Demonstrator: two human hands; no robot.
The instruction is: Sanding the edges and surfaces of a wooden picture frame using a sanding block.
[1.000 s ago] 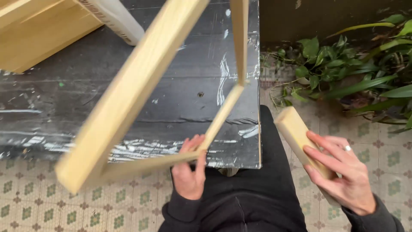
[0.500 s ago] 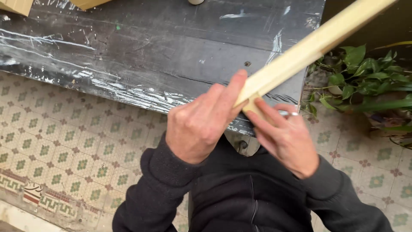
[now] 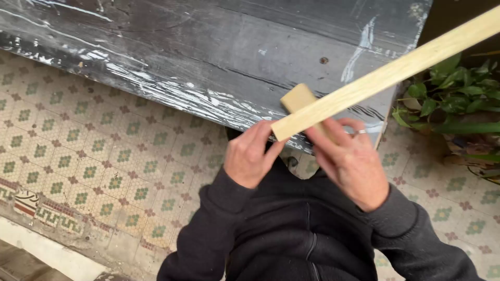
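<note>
Your left hand [image 3: 251,156] pinches the strip [image 3: 385,78] at its end while your right hand [image 3: 350,162] grips the block [image 3: 301,100] under it, mid-sanding; the stroke needs steady pressure.

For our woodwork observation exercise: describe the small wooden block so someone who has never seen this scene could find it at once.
Start at the long black scuffed wooden bench and follow its near edge to the right end, where the person's two hands meet. There the right hand holds a short, pale, thick wooden block against a long pale wooden frame strip. Unlike the thin strip, the block is stubby.
</note>
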